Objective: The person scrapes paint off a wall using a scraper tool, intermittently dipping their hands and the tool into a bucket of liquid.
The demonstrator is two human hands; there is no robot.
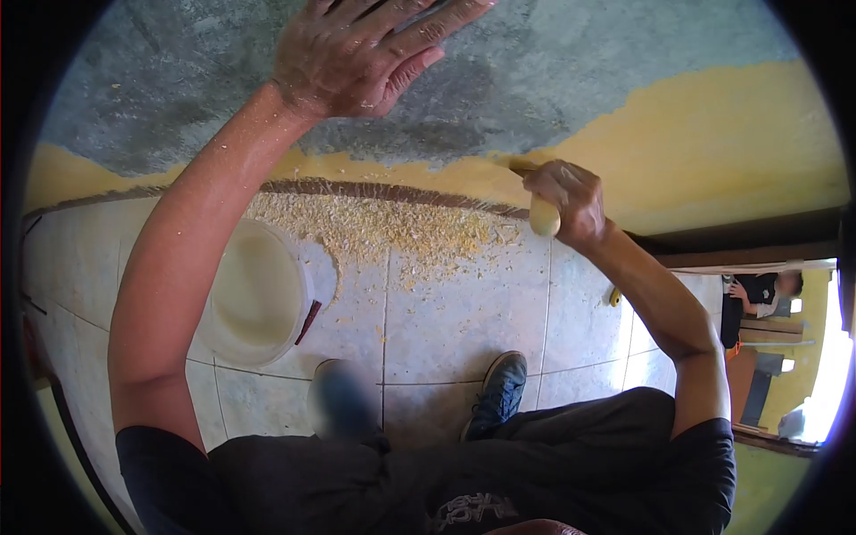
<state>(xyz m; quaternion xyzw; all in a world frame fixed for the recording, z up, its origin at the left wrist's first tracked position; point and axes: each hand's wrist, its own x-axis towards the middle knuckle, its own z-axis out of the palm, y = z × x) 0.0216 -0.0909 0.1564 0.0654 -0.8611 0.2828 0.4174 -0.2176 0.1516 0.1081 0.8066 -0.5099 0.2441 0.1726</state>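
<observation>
Left hand (361,61) spread, nothing seen in it, at the gray patch (553,71) of the far wall (767,107); right hand (572,201) wrapped round a scraper (546,217), right of centre, at the ragged edge of the yellow paint (695,147). Judged risk: too steep an angle or uneven pressure could make the blade (521,167) skip and gouge the wall, while loose flakes (406,234) on the tile floor (464,325) could slip underfoot. Scraper: pale, rounded handle end; dark blade, partly hidden by the grip, working edge too blurred to read.
</observation>
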